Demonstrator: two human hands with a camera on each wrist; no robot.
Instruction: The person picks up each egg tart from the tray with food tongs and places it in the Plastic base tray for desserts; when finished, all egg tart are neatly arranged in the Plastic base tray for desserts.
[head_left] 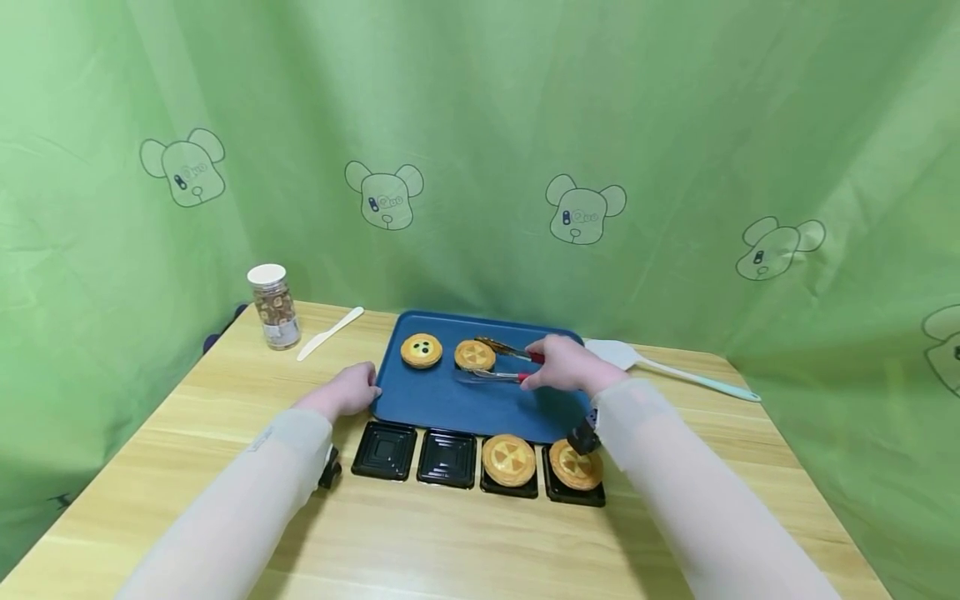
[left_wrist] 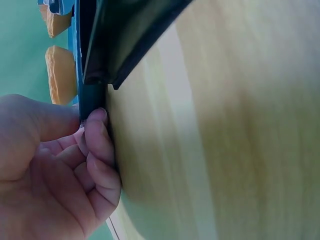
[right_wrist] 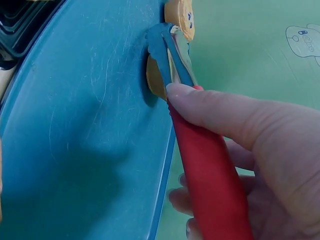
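With its thumb and curled fingers, my left hand (head_left: 351, 390) pinches the left rim of the blue tray (head_left: 427, 402). In the right wrist view, my right hand (right_wrist: 280, 145) grips red-handled tongs (right_wrist: 210, 170). The tongs' spread arms reach left over the tray, one on each side of a round tart (head_left: 475, 356) with a cut-pattern crust. Left of that tart lies another tart (head_left: 422, 351), topped with dark dots. Along the tray's front edge stand black square containers (head_left: 384, 452); the two on the right hold patterned tarts (head_left: 509, 461).
Behind the left hand stand a clear jar (head_left: 275, 310) with a white lid and a pale knife (head_left: 330, 333). A white spatula (head_left: 675, 368) with a light green handle end lies right of the tray. A green curtain (head_left: 480, 108) hangs behind the wooden table (head_left: 420, 542).
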